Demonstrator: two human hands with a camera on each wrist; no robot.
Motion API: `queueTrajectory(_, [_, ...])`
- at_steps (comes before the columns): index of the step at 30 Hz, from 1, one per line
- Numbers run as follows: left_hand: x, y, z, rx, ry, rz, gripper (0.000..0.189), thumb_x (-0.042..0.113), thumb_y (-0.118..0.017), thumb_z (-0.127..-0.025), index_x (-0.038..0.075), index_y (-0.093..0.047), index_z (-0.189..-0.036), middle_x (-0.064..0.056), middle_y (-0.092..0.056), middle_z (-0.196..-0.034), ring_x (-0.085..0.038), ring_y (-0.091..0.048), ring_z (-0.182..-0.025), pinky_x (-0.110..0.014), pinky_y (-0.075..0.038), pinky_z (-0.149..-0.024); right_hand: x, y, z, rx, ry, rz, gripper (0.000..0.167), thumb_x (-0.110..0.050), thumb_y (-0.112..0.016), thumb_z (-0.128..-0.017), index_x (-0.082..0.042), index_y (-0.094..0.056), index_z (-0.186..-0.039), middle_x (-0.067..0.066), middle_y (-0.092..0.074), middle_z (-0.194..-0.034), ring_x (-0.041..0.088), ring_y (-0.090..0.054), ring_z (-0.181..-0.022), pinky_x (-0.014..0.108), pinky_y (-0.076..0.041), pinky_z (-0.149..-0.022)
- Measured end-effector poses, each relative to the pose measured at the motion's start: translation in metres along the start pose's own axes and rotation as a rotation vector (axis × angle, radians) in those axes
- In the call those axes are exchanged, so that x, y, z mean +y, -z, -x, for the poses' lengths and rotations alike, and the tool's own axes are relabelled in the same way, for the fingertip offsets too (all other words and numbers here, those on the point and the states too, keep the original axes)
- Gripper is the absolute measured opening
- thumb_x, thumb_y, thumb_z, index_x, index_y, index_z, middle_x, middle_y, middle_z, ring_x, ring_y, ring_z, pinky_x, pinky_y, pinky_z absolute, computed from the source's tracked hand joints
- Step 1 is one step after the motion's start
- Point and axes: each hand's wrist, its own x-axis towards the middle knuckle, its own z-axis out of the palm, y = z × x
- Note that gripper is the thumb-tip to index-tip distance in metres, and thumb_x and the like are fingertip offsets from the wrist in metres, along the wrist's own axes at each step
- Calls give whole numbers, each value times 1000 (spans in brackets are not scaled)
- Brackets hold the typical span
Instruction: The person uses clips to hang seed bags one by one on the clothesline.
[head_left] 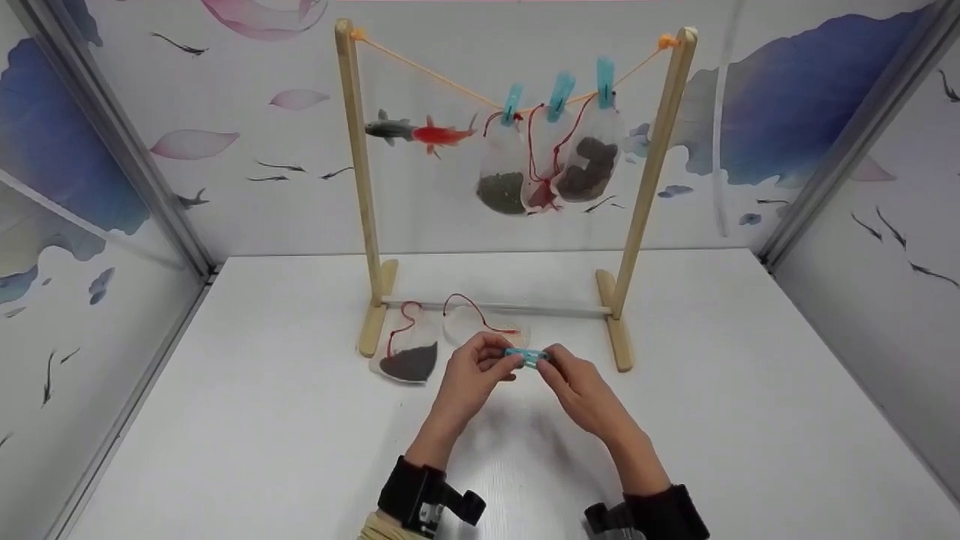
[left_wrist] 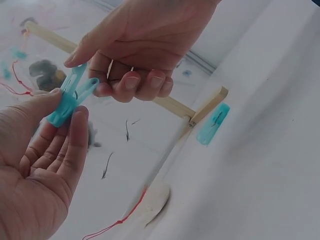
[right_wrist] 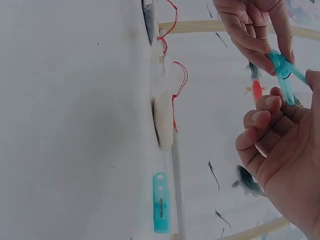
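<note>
Between my two hands is a blue clothespin (head_left: 527, 356). My left hand (head_left: 474, 371) pinches one end of it between thumb and fingers. The thumb and fingertips of my right hand (head_left: 589, 390) are at the other end, where the two legs spread apart in the left wrist view. A second blue clothespin (left_wrist: 213, 124) lies on the table near the rack foot; the head view does not show it. Beyond my left hand lie a drawstring pouch of dark filling (head_left: 409, 361) and a pale pouch (head_left: 461, 324), both with red cords.
A wooden rack (head_left: 646, 180) stands at the back with an orange line (head_left: 435, 73) sagging between its posts. Three blue clothespins hold a green-filled pouch (head_left: 501, 193), a reddish pouch (head_left: 538, 196) and a pouch of dark lumps (head_left: 592, 169) on it. Printed walls enclose the white table (head_left: 240, 412).
</note>
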Motion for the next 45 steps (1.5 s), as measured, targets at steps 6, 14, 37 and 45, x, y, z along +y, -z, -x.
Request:
queueTrajectory(6, [-3,-1,-1,14,0,-43,32,25,-71,-93,5,-60,-116,-13,-71,-105,-17,-72,-94,-28,-60,-83,4,1,-1,17,6,48,19,-26,-51,-105,-10,-60,-104,-6,-50,-79,7,-48,-73,21,-39,-65])
queueTrajectory(14, [-5,-2,-1,-10,15,-96,31,25,-69,-95,7,-61,-119,-12,-71,-109,-30,-71,-102,-29,-60,-82,6,3,-5,42,52,128,18,-24,-56,-102,-8,-60,-94,-10,-44,-74,5,-44,-68,20,-37,-61])
queueTrajectory(37, [-19,45,-51,408,215,-516,44,17,-65,-94,3,-51,-134,-24,-50,-140,-40,-46,-132,-52,-40,-110,16,24,-4,222,-25,171,16,-21,-57,-102,-13,-63,-89,-7,-52,-74,9,-49,-72,23,-44,-68])
queueTrajectory(45, [-28,46,-67,371,225,-644,53,16,-64,-96,2,-39,-141,-25,-61,-126,-38,-59,-118,-51,-49,-97,19,23,1,228,-32,170,14,-20,-57,-102,-14,-66,-92,-3,-56,-75,9,-51,-72,23,-46,-68])
